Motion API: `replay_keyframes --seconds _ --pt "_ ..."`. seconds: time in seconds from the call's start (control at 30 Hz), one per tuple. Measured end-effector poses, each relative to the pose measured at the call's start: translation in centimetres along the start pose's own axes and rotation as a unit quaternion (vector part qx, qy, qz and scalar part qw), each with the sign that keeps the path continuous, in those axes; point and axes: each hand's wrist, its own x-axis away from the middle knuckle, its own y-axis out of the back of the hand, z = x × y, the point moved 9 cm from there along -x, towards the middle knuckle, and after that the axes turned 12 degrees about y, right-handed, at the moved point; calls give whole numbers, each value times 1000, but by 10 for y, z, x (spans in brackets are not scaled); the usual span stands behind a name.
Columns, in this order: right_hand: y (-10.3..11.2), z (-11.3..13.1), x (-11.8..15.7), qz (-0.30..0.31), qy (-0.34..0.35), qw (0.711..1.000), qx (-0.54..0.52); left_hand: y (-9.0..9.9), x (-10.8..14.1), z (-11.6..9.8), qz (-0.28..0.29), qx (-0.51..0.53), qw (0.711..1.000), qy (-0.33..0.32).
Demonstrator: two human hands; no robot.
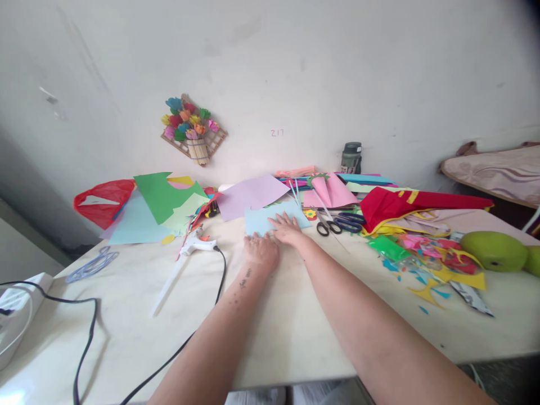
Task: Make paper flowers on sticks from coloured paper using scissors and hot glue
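A light blue sheet of paper [258,218] lies on the table in front of me. My right hand [287,228] rests flat on its right half with the fingers spread. At the near edge of the sheet is my left hand [262,252], its fingers bent and closed on that edge; the fingertips are partly hidden. Left of my hands lies a white glue gun [198,244] with a long glue stick [169,287] in its back end. Black-handled scissors [329,226] sit just right of the sheet.
Coloured papers [158,197] and a lilac sheet [253,194] line the back. Paper scraps [447,264], a red cloth [392,205] and a green fruit-like object [481,250] are on the right. A power strip [25,304] and black cord [96,320] occupy the left.
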Motion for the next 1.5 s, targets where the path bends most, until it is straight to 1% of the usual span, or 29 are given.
replay_keyframes --seconds 0.17,0.33,0.53,0.63,0.7,0.73,0.77,0.8,0.83,0.87,0.9,0.93,1.0,1.03,1.1,1.2,1.3,1.37,1.5 --pt "-2 -2 7 22 -15 1000 12 -2 -1 0 8 -8 1000 1" --pt "-4 -4 8 31 -28 999 16 -2 -3 7 13 -21 1000 19" --pt "-6 -4 6 39 -29 998 25 -2 -4 16 26 -83 996 36" --pt "-7 -4 5 42 -27 998 31 -1 -3 18 42 -92 994 35" --pt "-7 -4 5 41 -27 998 33 -1 -3 21 57 -83 994 48" --pt "-7 -3 5 41 -26 998 34 1 -4 24 52 -77 994 60" --pt "-7 -3 5 40 -26 998 35 4 -4 26 31 -71 994 73" --pt "-7 -3 5 39 -27 998 37 9 -4 26 -2 -64 995 80" --pt "-7 -3 5 37 -27 998 39 14 -3 24 -40 -53 995 73" --pt "-6 -3 5 37 -27 998 41 18 -2 18 -73 -38 995 52" --pt "-6 -2 6 38 -26 998 43 19 -1 11 -93 -20 995 20" --pt "-5 -2 7 39 -24 998 44 17 1 2 -91 1 996 -19" --pt "-5 1 8 39 -19 998 41 8 1 -9 -52 38 996 -63" --pt "-5 3 8 38 -16 998 37 4 0 -10 -31 53 996 -68" --pt "-5 9 8 36 -4 999 28 0 -3 -7 -8 78 995 -59" --pt "-9 23 6 35 24 999 22 -2 -10 3 -8 105 994 -43" --pt "-12 30 2 23 37 999 23 -9 -16 10 -5 117 992 -46" --pt "-15 29 0 22 34 999 25 -15 -19 12 0 116 991 -58" --pt "-16 23 -2 24 23 999 39 -23 -18 7 0 87 990 -111"
